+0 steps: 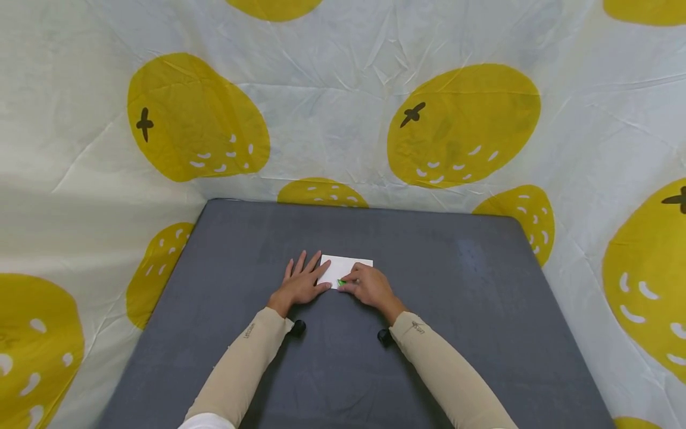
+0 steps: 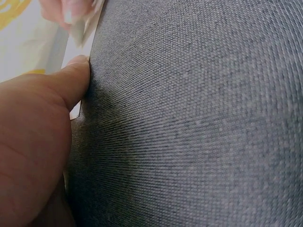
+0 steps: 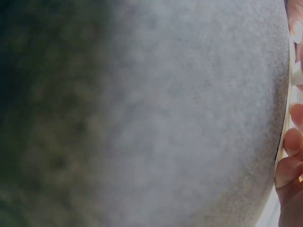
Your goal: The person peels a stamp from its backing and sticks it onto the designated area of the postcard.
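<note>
A white sheet of paper or card (image 1: 345, 264) lies flat on the dark grey table. My left hand (image 1: 303, 282) rests with spread fingers at its left edge, the thumb and a finger pressing on it. In the left wrist view the left thumb (image 2: 75, 78) lies on the sheet's near edge. My right hand (image 1: 371, 288) pinches a small green-and-white piece (image 1: 340, 282) against the sheet's lower middle; its exact kind is too small to tell. In the right wrist view the right fingers (image 3: 293, 142) show at the far right edge, curled low over the sheet.
The grey table (image 1: 429, 357) spreads out around the sheet. A white curtain (image 1: 332, 119) with large yellow fruit prints hangs behind and at both sides. Small black devices (image 1: 297, 328) sit by both wrists, at the cuffs of the beige sleeves (image 1: 241, 363).
</note>
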The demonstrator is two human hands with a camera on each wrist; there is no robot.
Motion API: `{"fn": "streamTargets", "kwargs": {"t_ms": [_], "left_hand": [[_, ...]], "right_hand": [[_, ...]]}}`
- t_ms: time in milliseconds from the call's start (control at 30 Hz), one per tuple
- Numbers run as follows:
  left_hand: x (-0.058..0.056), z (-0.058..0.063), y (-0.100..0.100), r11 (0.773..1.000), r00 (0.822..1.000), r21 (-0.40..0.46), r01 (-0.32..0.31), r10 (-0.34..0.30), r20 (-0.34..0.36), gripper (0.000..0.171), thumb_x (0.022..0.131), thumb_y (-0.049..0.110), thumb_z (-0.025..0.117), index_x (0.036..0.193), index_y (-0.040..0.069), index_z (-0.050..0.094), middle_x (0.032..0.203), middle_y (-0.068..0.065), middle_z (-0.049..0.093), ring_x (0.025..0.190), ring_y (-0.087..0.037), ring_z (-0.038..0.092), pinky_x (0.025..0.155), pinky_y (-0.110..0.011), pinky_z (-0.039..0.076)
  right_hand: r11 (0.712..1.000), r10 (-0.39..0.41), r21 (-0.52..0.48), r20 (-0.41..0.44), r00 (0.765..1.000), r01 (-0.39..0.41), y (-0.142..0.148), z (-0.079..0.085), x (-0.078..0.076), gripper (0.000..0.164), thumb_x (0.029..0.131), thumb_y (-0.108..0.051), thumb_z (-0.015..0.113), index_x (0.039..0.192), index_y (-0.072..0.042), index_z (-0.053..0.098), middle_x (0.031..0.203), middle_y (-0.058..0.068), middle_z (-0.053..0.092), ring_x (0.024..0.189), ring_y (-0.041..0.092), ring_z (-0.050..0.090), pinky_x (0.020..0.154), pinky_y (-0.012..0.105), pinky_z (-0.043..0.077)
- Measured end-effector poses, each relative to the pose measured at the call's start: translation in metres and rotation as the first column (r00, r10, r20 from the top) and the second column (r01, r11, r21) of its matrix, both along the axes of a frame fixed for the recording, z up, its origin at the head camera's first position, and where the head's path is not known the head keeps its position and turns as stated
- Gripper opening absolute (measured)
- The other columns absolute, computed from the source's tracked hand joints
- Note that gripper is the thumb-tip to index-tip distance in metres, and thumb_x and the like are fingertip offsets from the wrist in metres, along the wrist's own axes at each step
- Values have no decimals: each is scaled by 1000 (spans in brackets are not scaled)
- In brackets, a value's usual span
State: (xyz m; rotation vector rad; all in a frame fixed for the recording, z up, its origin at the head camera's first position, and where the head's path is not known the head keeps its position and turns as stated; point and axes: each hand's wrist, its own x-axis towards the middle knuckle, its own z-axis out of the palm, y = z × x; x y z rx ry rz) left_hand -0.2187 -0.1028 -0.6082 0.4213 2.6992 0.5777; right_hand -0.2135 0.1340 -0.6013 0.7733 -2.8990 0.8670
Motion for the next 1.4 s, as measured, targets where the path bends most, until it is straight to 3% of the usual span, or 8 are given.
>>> {"fn": "streamTargets", "kwargs": {"t_ms": [167, 367, 500, 667, 867, 1167, 1267, 1400], "left_hand": [[4, 6, 1, 1000, 1000, 17, 4, -4, -6, 70, 106, 55, 49, 167, 33, 22, 179, -1, 4, 164, -37, -13, 128, -66, -11], [6, 9, 4, 1000, 1000, 19, -19, 20, -24, 70, 105, 54, 53, 166, 31, 28, 179, -2, 7, 165, -39, -9, 128, -68, -8], [5, 9, 5, 999, 998, 23, -44, 45, -37, 71, 102, 54, 59, 164, 29, 35, 178, -3, 11, 165, -39, -6, 128, -69, -6], [9, 24, 8, 996, 995, 62, -67, 71, -64, 58, 103, 49, 62, 155, 24, 53, 174, -9, 26, 164, -44, 6, 128, -71, 5], [13, 39, 14, 968, 980, 238, -80, 120, -159, 39, 104, 36, 64, 136, 14, 70, 155, -17, 54, 154, -48, 33, 121, -72, 29], [29, 67, 19, 875, 989, 479, -69, 122, -80, 38, 105, 37, 63, 131, 11, 74, 135, -7, 72, 126, -29, 66, 108, -51, 54], [35, 80, 22, 810, 995, 583, -70, 100, -21, 37, 105, 35, 64, 127, 8, 76, 123, -10, 77, 112, -32, 72, 96, -44, 60], [40, 96, 31, 672, 999, 739, -42, 20, 39, 32, 105, 26, 65, 120, 0, 76, 114, -22, 77, 103, -38, 75, 89, -37, 63]], "right_hand": [[992, 11, -127, -35, 999, -16, 4, -1, 0, 11, 92, -25, 80, 88, -16, 85, 82, -3, 74, 70, 10, 64, 67, 28, 52], [958, -30, -278, 123, 992, 64, 14, 9, 0, 9, 95, -7, 74, 92, -4, 82, 90, 9, 77, 78, 14, 63, 74, 28, 52], [951, -26, -296, 221, 975, 93, 23, 30, 0, 11, 99, -7, 69, 95, -3, 78, 87, 11, 72, 74, 14, 58, 70, 28, 49], [945, 1, -313, 295, 956, 96, 33, 60, 2, 14, 103, -11, 64, 96, -3, 74, 75, 9, 63, 65, 14, 53, 61, 29, 46], [951, 32, -304, 282, 959, 57, 39, 88, 5, 20, 106, -14, 60, 92, -5, 70, 74, 14, 63, 60, 15, 47, 61, 30, 42], [945, 95, -327, 278, 956, 1, 38, 117, 16, 21, 107, -13, 57, 94, -2, 70, 80, 19, 65, 62, 18, 45, 62, 30, 42], [944, 106, -329, 260, 960, -15, 37, 123, 18, 21, 106, -13, 58, 92, -2, 70, 80, 21, 65, 62, 17, 45, 61, 28, 40], [944, 123, -328, 239, 963, -39, 36, 127, 21, 22, 107, -12, 57, 92, -2, 70, 79, 19, 65, 61, 16, 44, 60, 27, 40]]}}
